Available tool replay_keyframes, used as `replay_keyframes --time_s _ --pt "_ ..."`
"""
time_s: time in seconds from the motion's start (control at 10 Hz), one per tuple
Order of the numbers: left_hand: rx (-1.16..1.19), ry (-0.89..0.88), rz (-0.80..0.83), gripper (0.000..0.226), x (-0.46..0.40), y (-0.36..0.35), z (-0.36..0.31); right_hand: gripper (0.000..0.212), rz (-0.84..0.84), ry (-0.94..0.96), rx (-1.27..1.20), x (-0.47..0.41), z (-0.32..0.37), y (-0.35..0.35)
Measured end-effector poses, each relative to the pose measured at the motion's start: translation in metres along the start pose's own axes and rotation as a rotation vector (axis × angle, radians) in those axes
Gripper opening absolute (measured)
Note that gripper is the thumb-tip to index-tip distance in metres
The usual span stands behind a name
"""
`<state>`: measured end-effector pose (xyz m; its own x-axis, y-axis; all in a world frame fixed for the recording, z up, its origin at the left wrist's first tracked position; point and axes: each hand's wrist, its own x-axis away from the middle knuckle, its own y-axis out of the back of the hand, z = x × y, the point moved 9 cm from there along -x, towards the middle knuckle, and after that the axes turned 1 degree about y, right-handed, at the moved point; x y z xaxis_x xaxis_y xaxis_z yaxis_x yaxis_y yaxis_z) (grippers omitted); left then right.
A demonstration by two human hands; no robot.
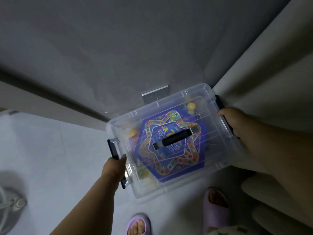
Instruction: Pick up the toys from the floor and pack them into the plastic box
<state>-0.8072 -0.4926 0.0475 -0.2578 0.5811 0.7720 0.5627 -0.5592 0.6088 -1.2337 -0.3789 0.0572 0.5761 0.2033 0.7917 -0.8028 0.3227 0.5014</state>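
Note:
A clear plastic box (218, 160) with its lid on sits in the middle of the head view, close to a grey wall. Through the lid I see a blue game board (169, 163) with a coloured star track, and yellow ball toys (191, 106) near the far corner. A black handle (176, 137) lies across the lid's middle. My left hand (115, 168) grips the dark latch (113, 148) on the box's left end. At the right end, my right hand (237, 122) holds the other dark latch (220, 102).
A silver wall socket plate (155, 95) is just behind the box. A pale curtain or cushion (262, 73) rises to the right. My feet in purple slippers (216, 207) stand below the box on the pale floor. A white fan base with a cord (11, 202) sits at the lower left.

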Motion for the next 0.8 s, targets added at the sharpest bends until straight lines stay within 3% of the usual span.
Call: replay_keyframes --time_s 0.2,0.4,0.5,0.7,0.8 --pt "-0.012 -0.011 -0.011 0.037 -0.021 -0.009 -0.006 0.048 -0.004 -0.041 -0.018 -0.006 0.002 -0.006" --pt "0.049 0.1 -0.033 0.059 -0.024 -0.015 -0.014 0.074 0.046 0.092 -0.077 -0.038 0.0 -0.014" --pt "0.138 0.144 -0.051 0.06 -0.02 -0.015 -0.018 0.094 0.056 0.142 -0.047 -0.039 0.008 -0.016" --pt "0.026 0.032 -0.031 0.056 0.005 -0.002 -0.037 0.06 -0.015 0.208 0.042 0.026 0.036 -0.004" --pt "-0.037 -0.08 -0.044 0.054 0.027 0.006 -0.052 0.06 -0.026 0.268 0.064 0.048 0.043 0.001"
